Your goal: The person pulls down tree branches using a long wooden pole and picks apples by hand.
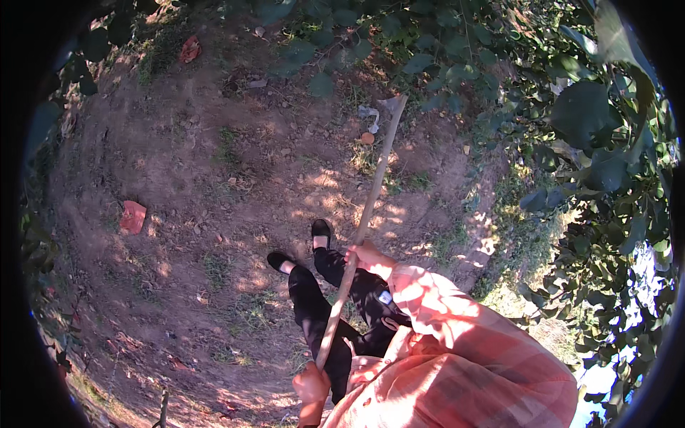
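A hoe with a long wooden handle (374,182) runs slantwise over the soil, its metal blade (389,104) low near some weeds. Partway down the shaft, my right hand (368,257) is closed around the wood. Near the handle's rear end, my left hand (311,382) grips it too. Beside the blade lie a pale crumpled scrap, perhaps plastic, (369,113) and a small round orange object (367,138).
Leafy branches (583,115) crowd the right side and top. Reddish scraps (132,216) lie on the uneven soil, with low weeds (217,270) scattered about. My black shoes (321,229) stand left of the handle. A thin upright stick (164,406) shows at bottom left.
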{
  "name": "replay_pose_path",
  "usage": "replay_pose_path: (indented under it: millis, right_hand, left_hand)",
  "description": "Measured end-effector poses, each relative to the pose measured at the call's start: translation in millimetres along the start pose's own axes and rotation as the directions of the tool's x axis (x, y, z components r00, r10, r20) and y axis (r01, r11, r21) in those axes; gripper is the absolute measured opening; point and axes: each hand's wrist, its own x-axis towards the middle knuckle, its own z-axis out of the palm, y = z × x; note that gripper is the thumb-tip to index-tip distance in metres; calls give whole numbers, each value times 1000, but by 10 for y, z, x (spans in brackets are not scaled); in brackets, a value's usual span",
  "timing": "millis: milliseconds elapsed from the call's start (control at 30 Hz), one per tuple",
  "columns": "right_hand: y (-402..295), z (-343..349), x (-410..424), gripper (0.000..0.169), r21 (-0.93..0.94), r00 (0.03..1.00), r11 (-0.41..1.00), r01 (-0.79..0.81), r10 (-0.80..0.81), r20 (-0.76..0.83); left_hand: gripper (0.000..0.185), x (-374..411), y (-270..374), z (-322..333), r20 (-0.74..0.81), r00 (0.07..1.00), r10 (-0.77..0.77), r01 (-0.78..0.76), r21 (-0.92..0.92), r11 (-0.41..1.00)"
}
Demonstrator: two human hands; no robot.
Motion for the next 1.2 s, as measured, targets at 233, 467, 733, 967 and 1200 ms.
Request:
replay_pose_path:
  millis: [233,467,733,967,1200]
  right_hand:
    - [-84,192,-41,15,-59,994,994,94,-97,-57]
    - [-276,211,44,16,116,999,993,-25,20,48]
    - [-236,53,406,10,141,981,983,-121,139,-133]
    - [-985,-328,416,13,90,944,990,113,-78,-320]
    - [-1905,-485,516,11,-141,845,920,365,-391,-364]
  left_hand:
    - [16,194,-109,-306,-182,971,152,-145,52,988]
    - [13,222,-71,-404,-219,968,123,-121,19,992]
    - [11,287,-89,83,-201,978,47,-63,-73,995]
    - [13,794,484,118,-310,941,135,-211,-228,950]
    - [18,1485,1064,-162,-313,931,188,-268,-237,934]
